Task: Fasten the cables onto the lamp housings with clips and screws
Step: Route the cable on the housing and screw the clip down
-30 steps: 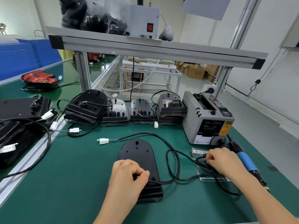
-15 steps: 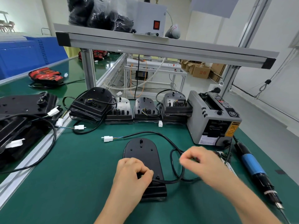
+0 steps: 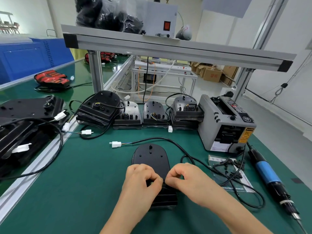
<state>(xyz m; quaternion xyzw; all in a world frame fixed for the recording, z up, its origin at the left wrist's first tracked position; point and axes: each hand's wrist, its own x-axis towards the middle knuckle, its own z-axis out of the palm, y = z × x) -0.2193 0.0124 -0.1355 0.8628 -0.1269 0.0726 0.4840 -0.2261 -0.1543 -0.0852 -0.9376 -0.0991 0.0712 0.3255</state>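
A black lamp housing (image 3: 150, 156) lies flat on the green mat in front of me. Its black cable (image 3: 168, 141) loops off to the right and ends in a white connector (image 3: 116, 144). My left hand (image 3: 141, 179) grips the cable where it meets the housing's near end. Fingertip to fingertip with it, my right hand (image 3: 187, 179) pinches a small black clip that its fingers mostly hide. A clear bag of black clips (image 3: 231, 168) lies to the right, and beside it rests a blue electric screwdriver (image 3: 266, 173).
Several more lamp housings (image 3: 155, 114) stand in a row at the back. A grey tape dispenser (image 3: 224, 122) sits at the back right. Black housings with cables (image 3: 25, 115) are stacked on the left past an aluminium rail. A shelf frame post (image 3: 95, 71) rises behind.
My right hand left the clip bag and moved left to the housing's near end, fingers pinched. My left hand stayed on the cable at the housing.
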